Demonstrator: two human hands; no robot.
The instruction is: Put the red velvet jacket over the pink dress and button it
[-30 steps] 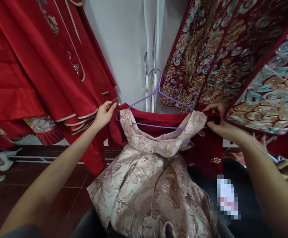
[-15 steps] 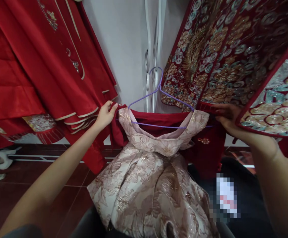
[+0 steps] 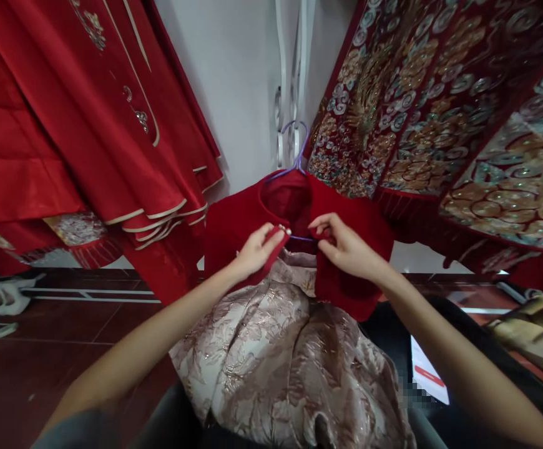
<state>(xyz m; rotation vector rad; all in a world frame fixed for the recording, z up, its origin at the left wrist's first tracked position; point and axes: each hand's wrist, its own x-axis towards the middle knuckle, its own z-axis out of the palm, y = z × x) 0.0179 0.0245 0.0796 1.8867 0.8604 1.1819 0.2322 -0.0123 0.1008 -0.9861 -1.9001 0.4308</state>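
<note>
White panels [image 3: 225, 81] with white handles [image 3: 281, 125] straight ahead of the hands, dark red floor tiles [image 3: 103, 362] down and left of them. Red jacket [image 3: 332, 196] sits between and around both hands, on a purple hanger [image 3: 302, 146] whose hook is above them, at the handles. Left hand [image 3: 256, 251]: thumb and fingers pinched on one front edge by the collar (small pale beads at the fingertips). Right hand [image 3: 346, 249]: fingers curled closed on the opposite edge. Gap between edges; hands near each other, not touching. Patterned dress [image 3: 294, 343] under the jacket, spreading below the hands. Plain red garments [image 3: 126, 156] hang left of them, embroidered garments [image 3: 416, 125] right.
</note>
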